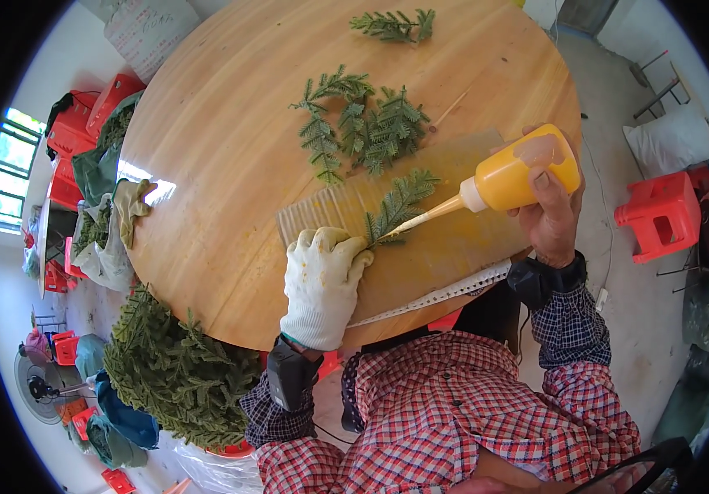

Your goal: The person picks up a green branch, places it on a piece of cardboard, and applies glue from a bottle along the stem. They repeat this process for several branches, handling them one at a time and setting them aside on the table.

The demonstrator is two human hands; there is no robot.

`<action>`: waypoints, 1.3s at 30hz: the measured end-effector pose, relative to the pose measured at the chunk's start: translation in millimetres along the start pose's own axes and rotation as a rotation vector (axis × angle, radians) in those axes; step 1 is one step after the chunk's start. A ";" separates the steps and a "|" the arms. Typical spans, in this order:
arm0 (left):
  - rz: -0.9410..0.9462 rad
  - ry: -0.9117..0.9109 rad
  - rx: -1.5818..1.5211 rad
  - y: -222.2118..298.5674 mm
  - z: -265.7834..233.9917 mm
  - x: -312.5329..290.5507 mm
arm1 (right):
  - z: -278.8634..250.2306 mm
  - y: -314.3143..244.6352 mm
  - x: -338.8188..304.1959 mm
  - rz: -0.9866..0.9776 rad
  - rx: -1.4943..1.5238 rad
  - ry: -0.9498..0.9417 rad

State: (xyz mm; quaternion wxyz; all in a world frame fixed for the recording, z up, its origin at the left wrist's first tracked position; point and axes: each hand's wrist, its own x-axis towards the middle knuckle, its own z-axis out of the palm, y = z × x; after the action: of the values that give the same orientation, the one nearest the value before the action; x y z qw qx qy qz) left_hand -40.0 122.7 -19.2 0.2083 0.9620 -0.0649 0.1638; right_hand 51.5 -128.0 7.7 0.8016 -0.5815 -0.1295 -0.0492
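Note:
My left hand (322, 284), in a white knit glove with yellow stains, pinches the stem end of a green artificial fir sprig (401, 204). The sprig lies over a piece of corrugated cardboard (330, 216) near the table's front edge. My bare right hand (553, 216) is wrapped round a squeeze bottle (529, 173) filled with yellow-orange stuff. Its long pale nozzle slants down to the left, and the tip is at the sprig's stem, close to my gloved fingers. Whether anything flows from the tip is too small to tell.
Several fir sprigs (362, 123) lie farther back on the round wooden table (223, 165), another sprig (393, 25) at its far side. A big heap of fir branches (181, 375) stands at the lower left. A glove (130, 210) hangs at the left rim. Red stools (661, 216) stand on both sides.

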 end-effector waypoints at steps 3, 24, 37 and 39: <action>0.001 -0.024 0.000 0.0 -2.5 0.5 | -1.6 -2.7 1.4 -0.003 0.000 0.001; 0.082 -0.270 0.013 -20.6 -40.4 -4.5 | 15.4 0.8 9.2 0.056 0.071 -0.103; 0.178 -0.368 0.019 -30.0 -63.7 -4.1 | -10.3 5.5 7.7 0.020 0.002 -0.026; 0.167 -0.418 -0.028 -31.8 -66.7 -2.3 | -14.0 2.6 6.0 0.020 0.024 -0.026</action>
State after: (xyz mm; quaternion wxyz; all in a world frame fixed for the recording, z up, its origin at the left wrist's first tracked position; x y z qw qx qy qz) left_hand -55.3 179.7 25.3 0.1895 0.9633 -0.1884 -0.0235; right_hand 60.0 -140.0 2.9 0.8073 -0.5737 -0.1346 -0.0322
